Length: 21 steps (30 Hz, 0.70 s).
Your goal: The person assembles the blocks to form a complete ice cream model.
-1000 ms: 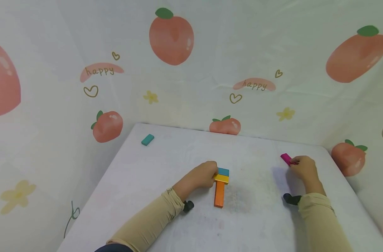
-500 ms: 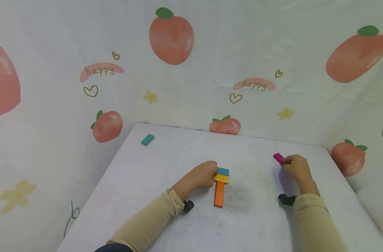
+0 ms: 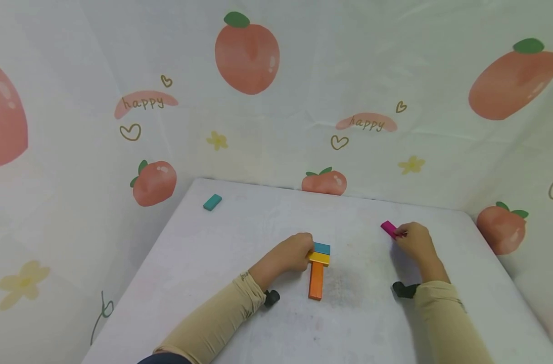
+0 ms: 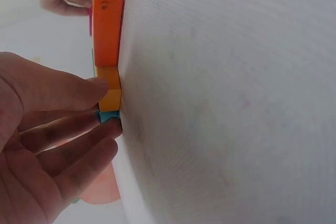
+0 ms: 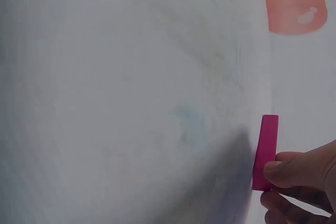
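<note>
Near the middle of the table, a blue block, a yellow block and an orange block lie in a T-like row, the orange one lengthwise toward the person. My left hand grips the row's far end from the left. In the left wrist view its thumb rests on the yellow block and its fingers reach the blue block. To the right, my right hand pinches one end of a magenta block between thumb and fingers. In the right wrist view the magenta block is held above the table.
A teal block lies at the table's far left corner. A white cloth printed with peaches hangs behind and along the sides of the table. A black wrist device sticks out by each sleeve.
My right hand has moved steadily left across the table with the magenta block. The left hand and the row of blocks have stayed where they were.
</note>
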Available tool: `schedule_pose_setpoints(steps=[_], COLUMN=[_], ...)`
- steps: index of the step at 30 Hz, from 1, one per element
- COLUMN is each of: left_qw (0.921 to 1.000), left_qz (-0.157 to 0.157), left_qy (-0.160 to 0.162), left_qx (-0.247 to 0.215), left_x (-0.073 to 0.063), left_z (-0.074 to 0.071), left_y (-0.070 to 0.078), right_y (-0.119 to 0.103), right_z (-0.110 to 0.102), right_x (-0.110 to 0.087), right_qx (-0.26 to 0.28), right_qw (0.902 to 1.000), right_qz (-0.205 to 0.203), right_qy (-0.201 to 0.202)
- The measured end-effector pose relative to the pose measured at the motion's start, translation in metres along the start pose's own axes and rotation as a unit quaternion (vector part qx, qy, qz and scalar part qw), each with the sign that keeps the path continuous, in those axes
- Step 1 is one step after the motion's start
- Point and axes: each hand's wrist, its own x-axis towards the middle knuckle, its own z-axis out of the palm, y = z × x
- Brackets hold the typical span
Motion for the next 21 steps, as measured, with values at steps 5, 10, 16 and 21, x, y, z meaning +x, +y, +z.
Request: schedule_pose_setpoints(steps=[5, 10, 16, 21], left_qw=[1.0, 1.0, 1.0, 0.9999], left_qz=[-0.004, -0.003, -0.002, -0.008], left_qy=[-0.001, 0.0, 0.001, 0.0], left_qx=[0.001, 0.001, -0.002, -0.01], left_x=[0.0, 0.0, 0.0, 0.0], left_z=[0.001, 0.0, 0.001, 0.002], left_y=[0.0, 0.001, 0.001, 0.001], right_y=[-0.009, -0.018, -0.027, -0.035], right_z=[0.004, 0.006, 0.012, 0.014], right_x=[0.0, 0.0, 0.0, -0.002], right_qx=[-0.003, 0.005, 0.01, 0.013], right_qw=[0.9999, 0.9997, 0.9991, 0.9992], right_qz=[-0.013, 0.0, 0.005, -0.016], right_qy=[-0.005, -0.023, -0.041, -0.033])
